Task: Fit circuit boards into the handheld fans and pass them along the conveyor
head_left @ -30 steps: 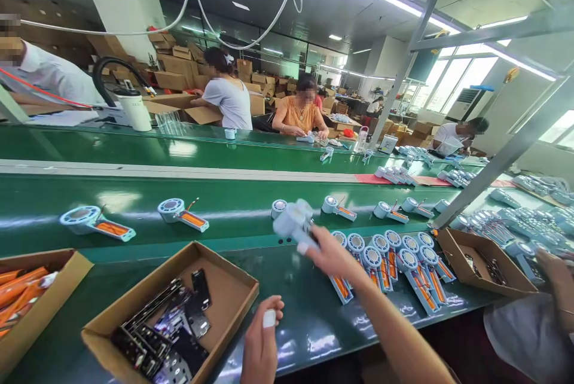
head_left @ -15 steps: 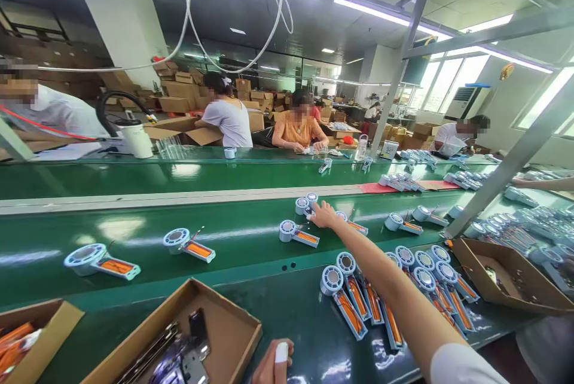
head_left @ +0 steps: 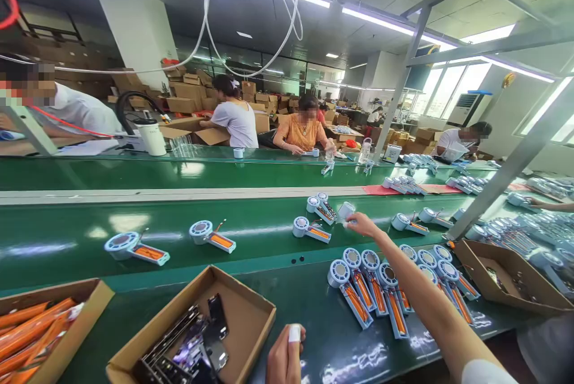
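My right hand (head_left: 362, 224) reaches out over the green belt, its fingers closed on a pale blue handheld fan (head_left: 346, 210) that is tilted and a little blurred. Just left of it, two fans (head_left: 321, 207) lie side by side with dark circuit parts showing in their handles. Nearer me lies another open fan (head_left: 311, 229) with an orange battery in its handle. My left hand (head_left: 285, 355), with white wrapping on one digit, is curled closed at the bench's near edge; what it holds, if anything, is hidden.
Several open fans (head_left: 370, 282) lie in rows on the near bench. A cardboard tray (head_left: 246, 306) holds dark circuit boards; another box (head_left: 92, 312) holds orange batteries. A third tray (head_left: 506, 288) stands right, by a slanting metal post (head_left: 493, 186). Co-workers sit across the belt.
My right hand has moved right, off the pair of fans, and taken hold of the fan beside them. The view has shifted, and things appear further right. My left hand stays closed.
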The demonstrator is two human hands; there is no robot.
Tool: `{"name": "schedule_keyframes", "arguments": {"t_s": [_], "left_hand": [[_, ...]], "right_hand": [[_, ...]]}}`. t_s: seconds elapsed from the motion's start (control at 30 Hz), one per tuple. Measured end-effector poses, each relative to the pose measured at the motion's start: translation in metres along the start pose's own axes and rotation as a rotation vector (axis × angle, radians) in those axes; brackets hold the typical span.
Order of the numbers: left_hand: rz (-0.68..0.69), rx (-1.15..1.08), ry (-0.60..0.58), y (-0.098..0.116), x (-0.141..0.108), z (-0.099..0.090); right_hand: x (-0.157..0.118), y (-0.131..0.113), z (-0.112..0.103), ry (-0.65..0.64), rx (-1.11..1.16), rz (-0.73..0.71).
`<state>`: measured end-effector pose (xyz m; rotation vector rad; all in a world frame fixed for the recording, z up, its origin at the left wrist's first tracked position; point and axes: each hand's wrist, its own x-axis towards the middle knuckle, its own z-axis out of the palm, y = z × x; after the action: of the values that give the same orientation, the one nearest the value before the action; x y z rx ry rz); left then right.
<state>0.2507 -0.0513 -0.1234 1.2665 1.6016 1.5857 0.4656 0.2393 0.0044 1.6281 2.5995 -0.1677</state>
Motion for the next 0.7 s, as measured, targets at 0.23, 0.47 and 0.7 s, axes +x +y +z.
{"name": "schedule_keyframes", "arguments": {"t_s": [0.23, 0.47, 0.7], "left_hand": [[-0.020, 0.032, -0.095, 0.001, 0.004, -0.006], [-0.021, 0.047, -0.087, -0.002, 0.006, -0.002], [-0.024, 0.042, -0.030, -0.006, 0.006, 0.001]], "right_hand": [[0.047, -0.086, 0.005, -0.021, 0.036, -0.073], [0.076, -0.151, 0.009, -0.062, 0.069, -0.055], [0.116, -0.266, 0.011, 0.008, 0.165, -0.040]]}}
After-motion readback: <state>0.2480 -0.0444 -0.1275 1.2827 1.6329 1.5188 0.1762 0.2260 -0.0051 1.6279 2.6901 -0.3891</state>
